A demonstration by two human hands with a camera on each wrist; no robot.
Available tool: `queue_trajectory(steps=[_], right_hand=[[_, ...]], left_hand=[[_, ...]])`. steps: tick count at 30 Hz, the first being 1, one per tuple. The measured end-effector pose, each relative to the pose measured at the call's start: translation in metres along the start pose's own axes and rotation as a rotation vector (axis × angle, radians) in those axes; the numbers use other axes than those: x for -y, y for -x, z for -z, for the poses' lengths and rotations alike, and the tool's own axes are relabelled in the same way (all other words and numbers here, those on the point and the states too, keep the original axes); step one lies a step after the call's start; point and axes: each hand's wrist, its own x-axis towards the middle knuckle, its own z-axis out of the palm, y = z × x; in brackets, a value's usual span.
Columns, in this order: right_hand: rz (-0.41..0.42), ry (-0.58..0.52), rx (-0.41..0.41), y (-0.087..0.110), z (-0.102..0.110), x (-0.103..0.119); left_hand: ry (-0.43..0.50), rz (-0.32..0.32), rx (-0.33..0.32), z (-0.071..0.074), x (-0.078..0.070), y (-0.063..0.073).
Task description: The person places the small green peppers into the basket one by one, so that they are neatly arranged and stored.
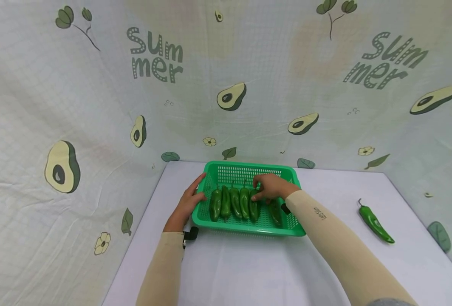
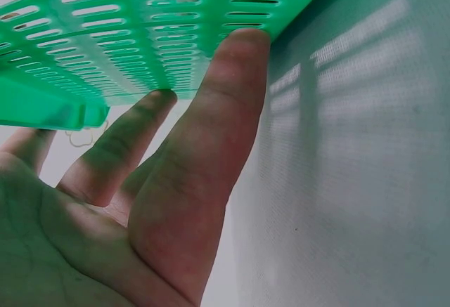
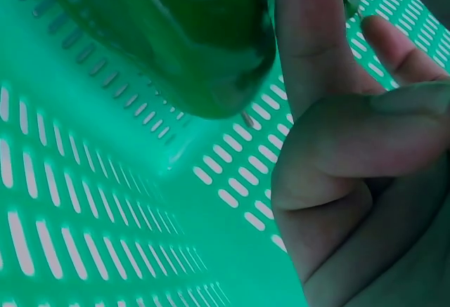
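Inside a green plastic basket (image 1: 249, 229), several green chili peppers (image 1: 235, 203) lie side by side in a row. My right hand (image 1: 273, 187) reaches over the right rim, its thumb and a finger pinching the upper end of the rightmost pepper of the row (image 1: 254, 210); its stem end is partly hidden. Another pepper (image 1: 275, 212) lies apart on the right, under this hand, and looms large in the right wrist view. At the left rim, my left hand (image 1: 185, 206) rests with its thumb over the edge; straight fingers (image 2: 225, 89) touch the slotted outer wall.
One more green pepper (image 1: 376, 223) lies on the white tabletop (image 1: 249, 272) to the right of the basket. A cloth backdrop (image 1: 264, 140) printed with avocados and lettering rises behind the table and along both sides.
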Motion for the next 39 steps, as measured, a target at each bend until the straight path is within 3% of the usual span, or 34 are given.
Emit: queue_trajectory(steps=[12,17,29,39], right_hand=[[0.031,0.114,-0.061,0.026,0.022,0.000],[0.036,0.087,-0.077,0.046,0.031,-0.001],[0.114,0.121,-0.361,0.101,0.033,-0.015],[0.056,0.117,-0.583,0.155,0.007,-0.050]], left_hand=[[-0.022,-0.011,-0.016,-0.002,-0.005,0.003],[-0.014,-0.004,-0.018,-0.002,-0.005,0.001],[-0.019,0.004,-0.016,0.000,-0.008,0.005],[-0.027,0.014,-0.011,-0.003,-0.008,0.005]])
